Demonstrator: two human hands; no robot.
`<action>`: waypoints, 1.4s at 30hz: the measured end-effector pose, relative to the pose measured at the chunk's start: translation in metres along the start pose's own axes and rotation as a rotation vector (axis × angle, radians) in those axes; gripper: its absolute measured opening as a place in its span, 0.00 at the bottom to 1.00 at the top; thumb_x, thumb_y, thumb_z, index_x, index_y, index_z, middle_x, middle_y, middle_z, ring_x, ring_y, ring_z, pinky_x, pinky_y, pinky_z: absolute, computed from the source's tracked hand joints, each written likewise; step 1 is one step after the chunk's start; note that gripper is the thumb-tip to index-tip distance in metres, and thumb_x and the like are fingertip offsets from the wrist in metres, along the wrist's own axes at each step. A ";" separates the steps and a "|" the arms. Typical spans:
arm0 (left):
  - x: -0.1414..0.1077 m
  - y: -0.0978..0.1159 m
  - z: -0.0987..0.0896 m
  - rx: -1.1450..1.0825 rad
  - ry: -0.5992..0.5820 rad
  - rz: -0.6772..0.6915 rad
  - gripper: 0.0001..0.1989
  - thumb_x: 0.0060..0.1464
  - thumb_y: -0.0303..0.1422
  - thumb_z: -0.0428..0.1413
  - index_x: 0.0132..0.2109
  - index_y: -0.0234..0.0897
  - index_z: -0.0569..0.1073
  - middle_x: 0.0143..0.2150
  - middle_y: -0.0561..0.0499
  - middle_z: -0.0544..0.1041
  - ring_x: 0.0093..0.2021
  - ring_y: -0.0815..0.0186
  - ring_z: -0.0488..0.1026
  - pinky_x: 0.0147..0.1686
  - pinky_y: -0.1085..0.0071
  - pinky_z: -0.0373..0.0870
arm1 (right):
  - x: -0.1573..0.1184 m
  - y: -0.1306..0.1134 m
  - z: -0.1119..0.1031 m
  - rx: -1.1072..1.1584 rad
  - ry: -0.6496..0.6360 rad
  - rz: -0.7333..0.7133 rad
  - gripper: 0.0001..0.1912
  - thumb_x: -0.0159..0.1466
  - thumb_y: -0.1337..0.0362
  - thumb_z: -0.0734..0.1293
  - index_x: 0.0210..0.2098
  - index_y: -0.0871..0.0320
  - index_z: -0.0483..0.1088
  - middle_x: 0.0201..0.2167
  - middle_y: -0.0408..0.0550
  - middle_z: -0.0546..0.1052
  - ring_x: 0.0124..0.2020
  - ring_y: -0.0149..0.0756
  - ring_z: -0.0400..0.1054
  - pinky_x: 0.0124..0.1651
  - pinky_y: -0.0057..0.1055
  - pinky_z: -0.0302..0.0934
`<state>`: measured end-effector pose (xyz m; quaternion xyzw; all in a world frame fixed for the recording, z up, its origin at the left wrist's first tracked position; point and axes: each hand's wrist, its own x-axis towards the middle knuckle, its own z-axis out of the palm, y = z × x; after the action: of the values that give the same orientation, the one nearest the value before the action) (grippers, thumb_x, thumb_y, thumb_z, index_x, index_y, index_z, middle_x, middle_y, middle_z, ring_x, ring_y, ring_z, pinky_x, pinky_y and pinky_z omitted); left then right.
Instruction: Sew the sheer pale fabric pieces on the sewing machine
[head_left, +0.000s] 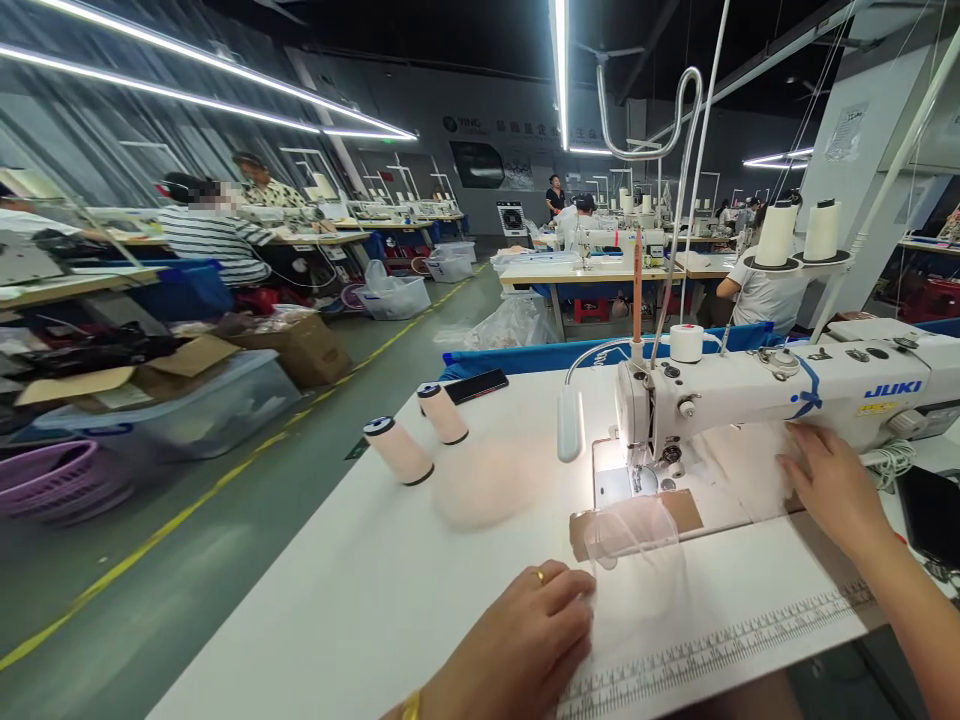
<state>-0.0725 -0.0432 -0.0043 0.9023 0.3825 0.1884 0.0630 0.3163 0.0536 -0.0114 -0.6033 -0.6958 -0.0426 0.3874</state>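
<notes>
A sheer pale pink fabric piece (637, 545) lies on the table in front of the sewing machine (720, 395), partly over a brown strip (681, 510) near the needle plate. At its left edge my left hand (529, 625) is closed, with the edge pinched in curled fingers. My right hand (832, 490) reaches under the machine's arm onto another pale fabric piece (750, 465). Its thumb and fingers are apart, and the fingertips touch or hover just over that fabric; which one I cannot tell. Left of the needle lies a blurred pale fabric piece (487, 480).
Two peach thread cones (399, 452) and a dark flat case (476, 386) stand at the table's far left. A lamp (570, 424) hangs beside the needle. A printed ruler (720, 640) runs along the front edge. A dark phone-like object (930, 510) is right. Co-workers sit at other machines.
</notes>
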 end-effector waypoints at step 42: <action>0.086 -0.030 0.030 -0.893 -0.056 -0.586 0.12 0.55 0.40 0.59 0.32 0.36 0.75 0.24 0.56 0.69 0.24 0.69 0.65 0.23 0.75 0.61 | -0.018 -0.116 0.075 0.644 -0.778 0.141 0.08 0.69 0.58 0.64 0.36 0.54 0.71 0.28 0.40 0.68 0.32 0.35 0.62 0.35 0.30 0.55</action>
<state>-0.0256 0.0401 -0.0147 0.6479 0.4991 0.2830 0.5010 0.1784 0.0478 -0.0267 -0.4700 -0.7240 0.4279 0.2679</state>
